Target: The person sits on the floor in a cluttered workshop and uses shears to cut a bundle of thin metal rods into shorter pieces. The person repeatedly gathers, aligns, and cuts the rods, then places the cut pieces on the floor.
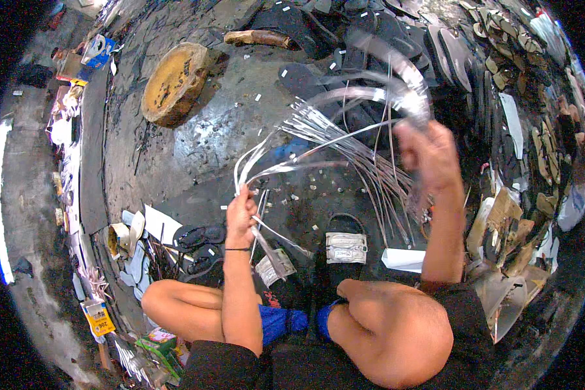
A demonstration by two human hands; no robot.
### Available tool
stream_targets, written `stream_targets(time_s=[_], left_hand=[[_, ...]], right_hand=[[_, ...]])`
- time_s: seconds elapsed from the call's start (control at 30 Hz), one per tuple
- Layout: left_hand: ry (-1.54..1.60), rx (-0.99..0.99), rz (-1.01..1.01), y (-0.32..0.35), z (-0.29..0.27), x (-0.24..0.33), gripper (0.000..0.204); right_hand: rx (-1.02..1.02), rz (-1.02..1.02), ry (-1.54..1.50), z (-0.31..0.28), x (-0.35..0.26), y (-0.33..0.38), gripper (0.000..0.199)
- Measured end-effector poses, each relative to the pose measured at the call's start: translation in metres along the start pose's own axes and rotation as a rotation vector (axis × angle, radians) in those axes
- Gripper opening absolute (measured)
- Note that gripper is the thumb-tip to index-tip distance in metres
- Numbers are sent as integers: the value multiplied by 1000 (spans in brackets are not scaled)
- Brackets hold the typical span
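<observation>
My left hand (242, 211) is closed around a bunch of thin, silvery-white strips (247, 161), whose tails hang below the fist. Long strips bow away from it toward the right. Higher up, my right hand (430, 153) is smeared by motion; its fingers look curled around the other end of looping pale strips (374, 96). Between the hands, on the dark floor, lies a fanned bundle of similar narrow strips (344, 146). The strips near the right hand are blurred, so I cannot count them or trace each one.
A round wooden block (175, 81) stands at the far left, with a wooden handle-like piece (259, 39) beyond it. Dark soles (450, 55) pile up at far right. Pale-banded pieces (346, 248) lie before my knees. Scraps (500, 224) and white paper (404, 260) lie nearby.
</observation>
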State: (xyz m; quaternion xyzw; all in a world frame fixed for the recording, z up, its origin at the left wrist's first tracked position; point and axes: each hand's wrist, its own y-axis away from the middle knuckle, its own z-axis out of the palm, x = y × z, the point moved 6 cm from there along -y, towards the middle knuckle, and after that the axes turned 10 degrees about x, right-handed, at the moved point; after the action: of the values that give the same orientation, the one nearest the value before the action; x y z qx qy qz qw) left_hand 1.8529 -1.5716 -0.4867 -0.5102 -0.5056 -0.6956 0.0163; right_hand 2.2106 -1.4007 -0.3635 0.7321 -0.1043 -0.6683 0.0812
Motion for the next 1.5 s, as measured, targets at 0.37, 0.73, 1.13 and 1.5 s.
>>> stream_targets(time_s=[0.37, 0.73, 1.13, 1.5], left_hand=[[123, 418, 180, -16, -82, 80, 31], [133, -232, 48, 4, 92, -15, 29], [408, -117, -185, -18, 24, -49, 23], [28, -268, 33, 19, 77, -9, 14]], right_hand=[[621, -215, -232, -107, -92, -29, 26], [-628, 136, 253, 140, 121, 63, 35], [-110, -84, -193, -7, -66, -11, 30], [-456, 325, 54, 124, 135, 95, 31]])
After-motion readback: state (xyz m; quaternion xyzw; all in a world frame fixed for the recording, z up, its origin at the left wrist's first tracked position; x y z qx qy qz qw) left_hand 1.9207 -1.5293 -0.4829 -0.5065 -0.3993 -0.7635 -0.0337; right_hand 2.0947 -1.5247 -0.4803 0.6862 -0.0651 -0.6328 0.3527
